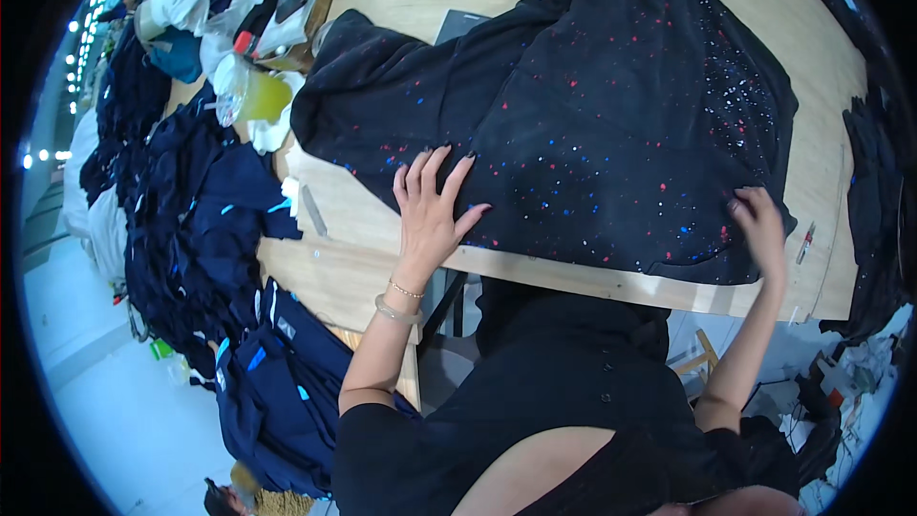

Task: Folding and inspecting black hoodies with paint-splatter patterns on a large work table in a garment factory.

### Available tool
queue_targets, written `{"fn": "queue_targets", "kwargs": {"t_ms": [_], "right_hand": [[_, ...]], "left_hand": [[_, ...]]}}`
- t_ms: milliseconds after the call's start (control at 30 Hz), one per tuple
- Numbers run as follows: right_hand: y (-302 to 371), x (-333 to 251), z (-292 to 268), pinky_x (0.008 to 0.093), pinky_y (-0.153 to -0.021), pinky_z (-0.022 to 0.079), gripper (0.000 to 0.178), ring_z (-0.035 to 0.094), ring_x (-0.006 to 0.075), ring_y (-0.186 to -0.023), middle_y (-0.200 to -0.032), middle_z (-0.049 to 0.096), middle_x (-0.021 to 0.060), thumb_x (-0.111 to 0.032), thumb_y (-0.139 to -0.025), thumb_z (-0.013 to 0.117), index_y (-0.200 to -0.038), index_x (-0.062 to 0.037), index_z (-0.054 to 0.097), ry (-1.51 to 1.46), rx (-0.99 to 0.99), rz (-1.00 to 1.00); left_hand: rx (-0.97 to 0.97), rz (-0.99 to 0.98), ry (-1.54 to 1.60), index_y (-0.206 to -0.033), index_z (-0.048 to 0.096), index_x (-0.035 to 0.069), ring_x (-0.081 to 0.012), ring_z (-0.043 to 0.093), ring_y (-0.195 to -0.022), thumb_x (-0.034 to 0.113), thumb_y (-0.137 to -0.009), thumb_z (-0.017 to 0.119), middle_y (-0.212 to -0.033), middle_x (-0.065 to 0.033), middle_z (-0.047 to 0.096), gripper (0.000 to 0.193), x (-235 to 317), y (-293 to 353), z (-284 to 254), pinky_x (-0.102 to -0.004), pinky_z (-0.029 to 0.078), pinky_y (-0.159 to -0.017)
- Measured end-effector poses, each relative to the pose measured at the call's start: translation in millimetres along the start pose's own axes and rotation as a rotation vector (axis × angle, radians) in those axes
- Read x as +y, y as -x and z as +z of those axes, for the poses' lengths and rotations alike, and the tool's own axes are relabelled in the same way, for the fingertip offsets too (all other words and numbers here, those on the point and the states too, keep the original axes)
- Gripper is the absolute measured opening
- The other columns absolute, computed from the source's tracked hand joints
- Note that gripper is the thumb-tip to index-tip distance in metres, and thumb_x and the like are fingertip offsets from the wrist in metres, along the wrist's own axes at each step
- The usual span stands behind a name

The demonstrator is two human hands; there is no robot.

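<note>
A black garment (573, 124), speckled with red, blue and white paint-like dots, lies spread over the wooden table. Its shape suggests a sweatshirt or similar top, though I cannot tell exactly. My left hand (432, 201) rests flat on its lower left edge, fingers spread and pointing away from me. At the lower right corner, my right hand (757, 225) touches the cloth with its fingers bent; the fingertips are partly hidden and slightly blurred, so whether they pinch the fabric does not show.
Left of the garment stand a cup of yellow-green drink (256, 96) and a cluttered box (320, 5). A grey blade-like tool (313, 211) lies near the table's left edge. Small red-handled snippers (805, 243) lie at right. Dark garments (191, 201) pile up on the left.
</note>
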State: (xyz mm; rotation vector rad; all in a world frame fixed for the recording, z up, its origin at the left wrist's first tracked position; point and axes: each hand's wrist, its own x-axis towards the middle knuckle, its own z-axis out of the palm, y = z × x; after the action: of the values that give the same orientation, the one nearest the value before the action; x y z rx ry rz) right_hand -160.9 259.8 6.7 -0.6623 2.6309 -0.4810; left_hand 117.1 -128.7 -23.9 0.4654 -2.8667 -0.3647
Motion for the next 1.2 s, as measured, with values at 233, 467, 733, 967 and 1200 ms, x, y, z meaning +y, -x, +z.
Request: {"fn": "queue_targets", "kwargs": {"t_ms": [233, 467, 733, 967, 1200], "right_hand": [[-213, -100, -117, 0.0266, -0.087, 0.044, 0.034, 0.061, 0.0155, -0.098, -0.105, 0.066, 0.0091, -0.025, -0.095, 0.052, -0.114, 0.0013, 0.063, -0.581, 0.688, -0.366], [-384, -174, 29, 0.0470, -0.087, 0.048, 0.050, 0.062, 0.0407, -0.099, -0.108, 0.065, 0.0225, -0.042, -0.084, 0.058, -0.112, -0.0007, 0.064, 0.023, 0.458, 0.104], [-190, -74, -82, 0.0330, -0.085, 0.046, 0.031, 0.060, 0.0182, -0.096, -0.104, 0.065, 0.0094, -0.024, -0.092, 0.053, -0.109, 0.0013, 0.062, -1.291, 0.988, 0.019], [50, 141, 5, 0.0333, -0.096, 0.044, 0.033, 0.058, 0.0201, -0.105, -0.110, 0.063, 0.0081, -0.024, -0.092, 0.050, -0.118, -0.0046, 0.057, -1.424, 1.009, 0.538], [70, 162, -5, 0.0414, -0.099, 0.046, 0.032, 0.058, 0.0269, -0.112, -0.120, 0.062, 0.0130, -0.015, -0.089, 0.060, -0.117, 0.0009, 0.057, -1.882, 0.766, 0.477]], "left_hand": [[-0.095, -0.054, -0.029, -0.140, 0.042, 0.019, -0.0320, 0.022, -0.140, 0.052, -0.075, 0.068, -0.150, -0.0072, 0.030, 0.077, -11, -12, 21, -0.0590, 0.009, -0.111], [-0.093, -0.079, -0.032, -0.138, 0.045, 0.016, -0.0312, 0.025, -0.139, 0.052, -0.074, 0.068, -0.149, -0.0066, 0.033, 0.076, -10, -8, 20, -0.0558, 0.009, -0.112], [-0.076, -0.110, 0.005, -0.136, 0.047, 0.018, -0.0292, 0.026, -0.139, 0.047, -0.070, 0.073, -0.149, -0.0040, 0.034, 0.076, -14, -3, 18, -0.0562, 0.011, -0.112], [-0.013, 0.076, 0.159, -0.127, 0.057, 0.025, -0.0324, 0.029, -0.136, 0.012, -0.061, 0.075, -0.145, -0.0082, 0.037, 0.069, -14, -11, 15, -0.0525, 0.016, -0.111], [-0.101, 0.446, 0.108, -0.110, 0.069, 0.027, -0.0262, 0.049, -0.114, -0.001, -0.069, 0.056, -0.125, -0.0053, 0.055, 0.052, -23, 4, 18, -0.0443, 0.036, -0.097]]}}
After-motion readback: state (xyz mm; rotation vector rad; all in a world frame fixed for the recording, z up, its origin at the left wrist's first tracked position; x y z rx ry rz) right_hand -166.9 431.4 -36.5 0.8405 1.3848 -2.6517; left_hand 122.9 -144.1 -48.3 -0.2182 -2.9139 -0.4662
